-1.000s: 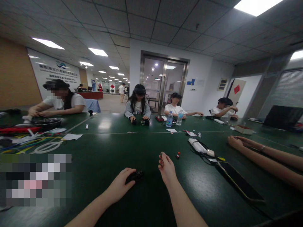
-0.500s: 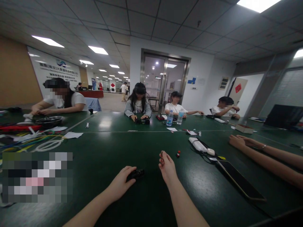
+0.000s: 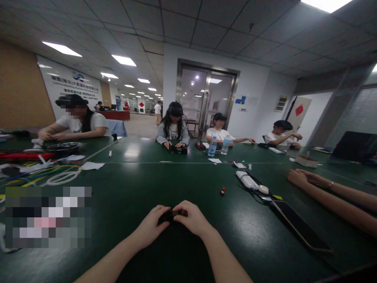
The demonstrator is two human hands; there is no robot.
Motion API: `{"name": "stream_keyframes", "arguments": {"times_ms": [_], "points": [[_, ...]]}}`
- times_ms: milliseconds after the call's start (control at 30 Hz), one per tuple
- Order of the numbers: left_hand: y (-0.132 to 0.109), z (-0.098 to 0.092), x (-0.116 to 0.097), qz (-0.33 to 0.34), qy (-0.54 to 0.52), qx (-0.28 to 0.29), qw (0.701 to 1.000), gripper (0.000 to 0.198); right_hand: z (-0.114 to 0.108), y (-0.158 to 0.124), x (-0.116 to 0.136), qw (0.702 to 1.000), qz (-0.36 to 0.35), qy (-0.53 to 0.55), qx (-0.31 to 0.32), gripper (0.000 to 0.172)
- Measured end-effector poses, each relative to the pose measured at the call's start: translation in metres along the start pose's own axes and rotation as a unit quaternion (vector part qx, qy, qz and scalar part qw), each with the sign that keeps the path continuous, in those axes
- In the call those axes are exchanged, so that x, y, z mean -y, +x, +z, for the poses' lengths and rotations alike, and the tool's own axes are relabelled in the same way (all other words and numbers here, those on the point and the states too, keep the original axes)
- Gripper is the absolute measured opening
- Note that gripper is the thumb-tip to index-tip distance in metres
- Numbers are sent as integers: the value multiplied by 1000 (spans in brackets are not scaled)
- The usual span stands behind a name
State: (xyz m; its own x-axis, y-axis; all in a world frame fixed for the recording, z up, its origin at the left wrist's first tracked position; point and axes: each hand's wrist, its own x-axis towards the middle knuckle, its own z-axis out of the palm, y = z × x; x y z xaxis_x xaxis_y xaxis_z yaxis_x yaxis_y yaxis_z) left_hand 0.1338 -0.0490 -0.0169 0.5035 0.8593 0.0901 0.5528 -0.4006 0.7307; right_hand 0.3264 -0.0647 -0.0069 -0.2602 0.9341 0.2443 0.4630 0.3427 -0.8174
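Observation:
A small dark object (image 3: 171,215), black and blocky, lies low over the green table (image 3: 203,181) in front of me; its exact kind does not show. My left hand (image 3: 150,225) is closed round its left side, with the thumb in front and the fingers behind. On the opposite side my right hand (image 3: 193,218) has its thumb and fingers closed on the right end, where a bit of red shows. The fingers cover much of the object. Beyond my right hand, a small red and black piece (image 3: 222,191) rests on the table.
Rightward lie a white power strip (image 3: 246,180), a dark tablet (image 3: 300,226) and another person's arms (image 3: 332,190). Cables (image 3: 63,177) and papers (image 3: 92,166) crowd the left. Across the table are water bottles (image 3: 212,147) and several seated people.
My right hand has come left and down from beside the red and black piece and closed on the dark object. My left hand has stayed on it. The view has shifted slightly.

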Motion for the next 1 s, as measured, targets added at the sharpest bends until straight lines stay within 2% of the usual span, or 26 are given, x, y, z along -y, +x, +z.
{"name": "stream_keyframes", "arguments": {"times_ms": [100, 200, 533, 767, 1000], "points": [[1, 1, 2, 1, 1, -1, 1000, 42, -1, -2, 4, 997, 7, -65, 45, 21], [0, 0, 1, -8, -4, 6, 1000, 44, -3, -3, 5, 994, 18, -91, 59, 22], [-2, -2, -7, -17, -1, 6, 1000, 45, -2, -4, 11, 992, 27, -104, 66, 21], [-2, -1, -2, -16, -1, 10, 1000, 45, -5, -6, 18, 992, 22, -104, 71, 22], [-2, -1, -7, -22, 1, 4, 1000, 46, -1, -4, 11, 990, 12, -120, 76, 23]]}}
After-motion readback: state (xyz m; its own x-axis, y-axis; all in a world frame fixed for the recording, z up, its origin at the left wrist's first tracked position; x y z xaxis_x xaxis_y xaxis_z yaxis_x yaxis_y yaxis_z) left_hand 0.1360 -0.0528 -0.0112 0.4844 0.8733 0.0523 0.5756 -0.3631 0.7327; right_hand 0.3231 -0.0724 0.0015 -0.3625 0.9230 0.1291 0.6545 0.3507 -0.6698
